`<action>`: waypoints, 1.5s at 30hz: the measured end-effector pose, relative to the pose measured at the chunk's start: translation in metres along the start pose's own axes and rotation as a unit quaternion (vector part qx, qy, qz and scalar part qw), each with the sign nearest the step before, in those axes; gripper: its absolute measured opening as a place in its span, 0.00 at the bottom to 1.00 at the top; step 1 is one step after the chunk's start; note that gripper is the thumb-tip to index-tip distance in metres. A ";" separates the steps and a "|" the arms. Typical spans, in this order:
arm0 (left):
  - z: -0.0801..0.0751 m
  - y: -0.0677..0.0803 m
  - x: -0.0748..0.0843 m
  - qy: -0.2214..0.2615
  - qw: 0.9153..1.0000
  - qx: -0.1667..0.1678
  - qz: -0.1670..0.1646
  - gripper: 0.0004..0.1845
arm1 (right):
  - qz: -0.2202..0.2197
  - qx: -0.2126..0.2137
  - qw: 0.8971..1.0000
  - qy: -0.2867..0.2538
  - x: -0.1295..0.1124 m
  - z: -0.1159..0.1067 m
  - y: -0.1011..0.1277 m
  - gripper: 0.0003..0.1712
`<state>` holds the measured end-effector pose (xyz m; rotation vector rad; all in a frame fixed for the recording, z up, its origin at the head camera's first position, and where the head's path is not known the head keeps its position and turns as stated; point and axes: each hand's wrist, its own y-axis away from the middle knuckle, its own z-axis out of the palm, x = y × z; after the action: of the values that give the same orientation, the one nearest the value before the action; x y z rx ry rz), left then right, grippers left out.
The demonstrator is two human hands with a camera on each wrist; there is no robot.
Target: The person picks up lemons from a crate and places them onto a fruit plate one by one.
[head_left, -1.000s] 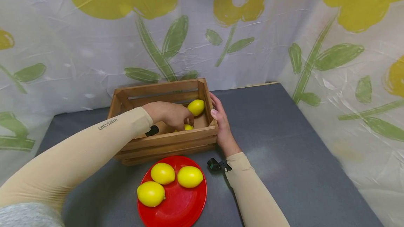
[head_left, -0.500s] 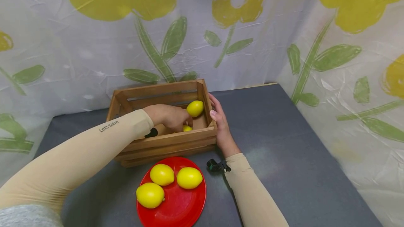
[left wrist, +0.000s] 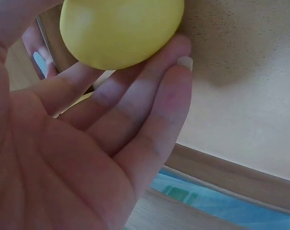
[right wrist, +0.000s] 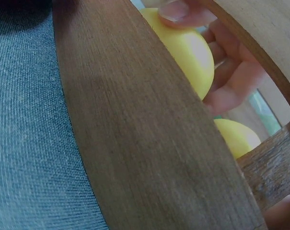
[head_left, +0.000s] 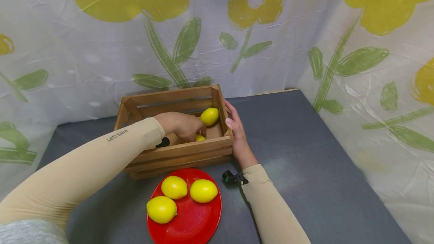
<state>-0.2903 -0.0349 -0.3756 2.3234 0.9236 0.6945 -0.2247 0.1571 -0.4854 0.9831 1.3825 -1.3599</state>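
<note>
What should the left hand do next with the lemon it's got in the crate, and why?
Probably lift it straight up out of the wooden crate. The left hand already holds a lemon between fingers and thumb inside the crate, the right hand holds the crate's side, and the red plate in front has three lemons with room left.

Red plate [head_left: 200,224] with three lemons [head_left: 174,187]
</note>
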 end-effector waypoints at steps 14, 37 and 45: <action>-0.009 0.023 0.010 -0.026 0.999 0.045 -0.005 0.31 | 0.006 -0.003 1.000 -0.001 -0.002 0.007 0.001 0.43; -0.026 0.096 0.017 -0.005 0.987 0.156 0.027 0.36 | 0.004 0.002 1.000 -0.014 -0.001 0.004 0.000 0.44; -0.023 0.123 0.031 -0.019 0.979 0.198 0.037 0.35 | 0.004 0.003 1.000 -0.015 0.000 0.003 0.000 0.43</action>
<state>-0.2292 -0.0816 -0.2722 2.7205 1.0396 0.5304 -0.2247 0.1537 -0.4851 0.9669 1.3517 -1.3679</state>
